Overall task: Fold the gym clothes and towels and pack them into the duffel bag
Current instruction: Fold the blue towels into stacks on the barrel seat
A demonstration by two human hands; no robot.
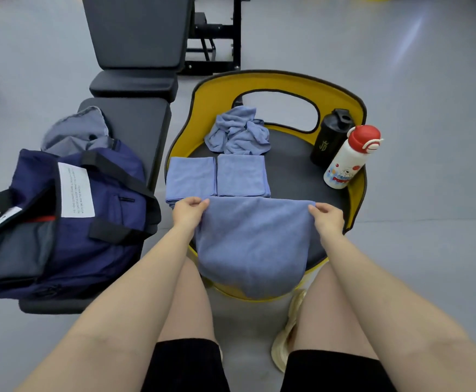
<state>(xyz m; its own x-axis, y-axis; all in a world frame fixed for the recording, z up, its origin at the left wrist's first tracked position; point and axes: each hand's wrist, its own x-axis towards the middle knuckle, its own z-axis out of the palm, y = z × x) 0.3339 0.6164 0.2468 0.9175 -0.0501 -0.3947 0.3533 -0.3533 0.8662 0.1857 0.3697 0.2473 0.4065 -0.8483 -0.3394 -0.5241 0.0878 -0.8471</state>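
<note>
So around the action there's a black shaker bottle (330,137) and a white kids' water bottle (349,158) with a red cap, leaning against the yellow rim on the right of the round chair (293,171), plus a grey gym bench (135,89) running up the left side. The navy duffel bag (70,219) sits on the near end of that bench, unzipped, with a grey garment (75,132) bunched up just behind it. On the chair seat are two folded blue towels (217,176) side by side, and a crumpled blue towel (238,131) behind them. The big blue towel (252,241) lies across the front of the seat and hangs over the edge, covering the rim there. The left hand (188,212) pinches its far left corner and the right hand (327,217) pinches the far right corner, fingers curled on the cloth. The label text on the bag is too small to read, and what's inside the bag is mostly dark. The towels look like soft fuzzy microfibre, the seat is matte black, and the floor (429,80) is smooth grey.
</note>
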